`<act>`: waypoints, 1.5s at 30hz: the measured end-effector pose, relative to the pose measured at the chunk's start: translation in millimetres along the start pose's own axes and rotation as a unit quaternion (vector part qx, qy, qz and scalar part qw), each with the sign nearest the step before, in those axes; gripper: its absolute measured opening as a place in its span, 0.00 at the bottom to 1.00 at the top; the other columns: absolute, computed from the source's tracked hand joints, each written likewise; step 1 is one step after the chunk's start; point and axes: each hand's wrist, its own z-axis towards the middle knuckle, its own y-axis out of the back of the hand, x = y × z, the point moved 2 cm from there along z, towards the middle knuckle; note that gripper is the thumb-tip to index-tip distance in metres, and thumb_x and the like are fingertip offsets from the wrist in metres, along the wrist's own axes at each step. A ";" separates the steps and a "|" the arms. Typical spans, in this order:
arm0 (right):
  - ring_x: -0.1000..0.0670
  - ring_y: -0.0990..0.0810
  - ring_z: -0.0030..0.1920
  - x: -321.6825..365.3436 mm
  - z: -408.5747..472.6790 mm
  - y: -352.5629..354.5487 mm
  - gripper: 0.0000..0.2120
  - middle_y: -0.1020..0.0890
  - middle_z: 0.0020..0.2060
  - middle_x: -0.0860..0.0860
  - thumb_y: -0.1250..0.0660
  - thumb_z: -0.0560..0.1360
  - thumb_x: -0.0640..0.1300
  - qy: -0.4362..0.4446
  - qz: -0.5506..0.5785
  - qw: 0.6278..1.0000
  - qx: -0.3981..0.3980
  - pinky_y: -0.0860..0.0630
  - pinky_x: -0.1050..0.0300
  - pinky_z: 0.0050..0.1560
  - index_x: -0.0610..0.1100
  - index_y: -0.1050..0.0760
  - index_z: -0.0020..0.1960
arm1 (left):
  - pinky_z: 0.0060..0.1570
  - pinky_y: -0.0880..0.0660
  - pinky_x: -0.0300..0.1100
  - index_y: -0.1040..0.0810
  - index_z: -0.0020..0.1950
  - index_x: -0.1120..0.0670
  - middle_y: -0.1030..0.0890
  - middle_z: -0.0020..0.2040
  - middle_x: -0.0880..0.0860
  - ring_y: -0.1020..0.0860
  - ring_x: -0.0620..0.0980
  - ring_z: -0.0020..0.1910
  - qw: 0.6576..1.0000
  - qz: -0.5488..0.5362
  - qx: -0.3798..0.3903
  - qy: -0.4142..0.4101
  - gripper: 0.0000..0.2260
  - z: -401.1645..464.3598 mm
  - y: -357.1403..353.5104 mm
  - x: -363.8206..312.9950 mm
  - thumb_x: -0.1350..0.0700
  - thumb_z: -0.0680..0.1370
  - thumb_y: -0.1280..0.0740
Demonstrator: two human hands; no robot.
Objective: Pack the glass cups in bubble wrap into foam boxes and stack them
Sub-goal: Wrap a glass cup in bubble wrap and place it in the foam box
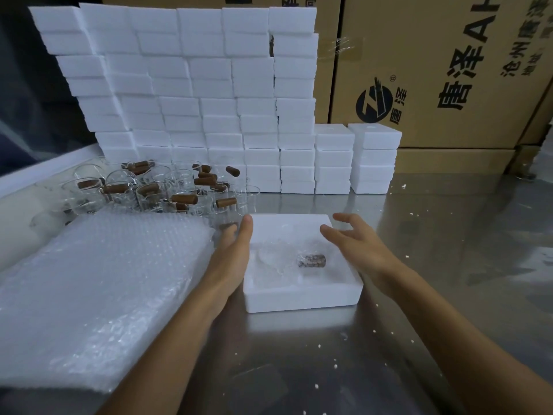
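Two bare forearms enter from bottom edge, no sleeves in view. Left hand (232,253) bare: no glove, no ring, no watch or band at wrist. Right hand (354,245) likewise bare, wrist unadorned. Fingers slim, nails short and unpainted where visible. No markings on either arm. Rest of person out of view.
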 end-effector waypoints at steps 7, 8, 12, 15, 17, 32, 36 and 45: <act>0.57 0.22 0.53 39.2 -12.2 19.0 0.25 0.22 0.53 0.57 0.32 0.75 0.62 0.114 0.043 0.982 -0.142 0.24 0.55 0.53 0.55 0.31 0.69 | 0.65 0.27 0.57 0.21 0.65 0.49 0.18 0.60 0.49 0.21 0.50 0.60 0.983 -0.093 -0.117 -0.108 0.21 -14.4 14.0 -45.1 0.39 0.79 0.38; 0.57 0.22 0.53 42.9 -13.3 21.6 0.27 0.23 0.52 0.57 0.33 0.75 0.63 0.109 0.052 0.981 -0.150 0.24 0.54 0.53 0.54 0.31 0.70 | 0.64 0.26 0.57 0.20 0.63 0.49 0.17 0.58 0.49 0.20 0.50 0.58 0.979 -0.104 -0.129 -0.115 0.21 -16.6 16.6 -50.3 0.39 0.77 0.36; 0.52 0.20 0.55 46.3 -12.9 26.6 0.30 0.19 0.56 0.49 0.30 0.71 0.61 0.042 0.061 0.991 -0.113 0.24 0.49 0.59 0.46 0.26 0.68 | 0.51 0.24 0.50 0.16 0.38 0.50 0.16 0.44 0.52 0.20 0.52 0.46 0.977 -0.148 -0.115 -0.100 0.12 -21.2 20.5 -54.9 0.43 0.71 0.29; 0.51 0.19 0.44 42.1 -13.8 20.7 0.21 0.16 0.51 0.41 0.28 0.72 0.55 0.016 0.065 0.996 -0.053 0.25 0.54 0.49 0.38 0.18 0.54 | 0.53 0.22 0.51 0.15 0.40 0.50 0.14 0.45 0.53 0.16 0.55 0.49 0.987 -0.117 -0.091 -0.063 0.07 -20.1 16.3 -46.3 0.47 0.70 0.26; 0.49 0.20 0.40 38.3 -13.2 18.4 0.19 0.14 0.45 0.44 0.28 0.72 0.54 0.006 0.053 0.998 -0.042 0.26 0.54 0.45 0.38 0.18 0.51 | 0.50 0.23 0.48 0.15 0.40 0.50 0.14 0.44 0.56 0.18 0.54 0.45 0.990 -0.105 -0.084 -0.051 0.09 -19.4 14.6 -42.3 0.46 0.66 0.28; 0.48 0.20 0.39 36.4 -10.8 27.0 0.20 0.15 0.49 0.42 0.28 0.71 0.54 -0.026 0.020 0.999 0.028 0.27 0.57 0.38 0.40 0.19 0.55 | 0.41 0.35 0.47 0.22 0.45 0.68 0.25 0.36 0.55 0.28 0.51 0.37 0.994 -0.085 -0.062 -0.036 0.25 -13.9 18.7 -44.2 0.48 0.60 0.30; 0.47 0.25 0.40 31.5 -11.0 23.7 0.24 0.20 0.42 0.45 0.29 0.72 0.53 -0.040 -0.004 0.999 0.030 0.31 0.53 0.43 0.34 0.23 0.58 | 0.41 0.36 0.46 0.23 0.44 0.67 0.25 0.36 0.55 0.29 0.50 0.36 0.997 -0.042 -0.059 -0.027 0.24 -14.0 15.3 -39.0 0.48 0.60 0.31; 0.48 0.28 0.38 27.4 -8.1 19.2 0.22 0.25 0.39 0.46 0.29 0.73 0.52 -0.029 -0.020 0.999 0.030 0.33 0.54 0.40 0.32 0.25 0.51 | 0.37 0.32 0.43 0.20 0.40 0.63 0.21 0.33 0.53 0.26 0.52 0.34 0.996 -0.029 -0.083 -0.019 0.20 -11.2 11.7 -27.6 0.47 0.60 0.33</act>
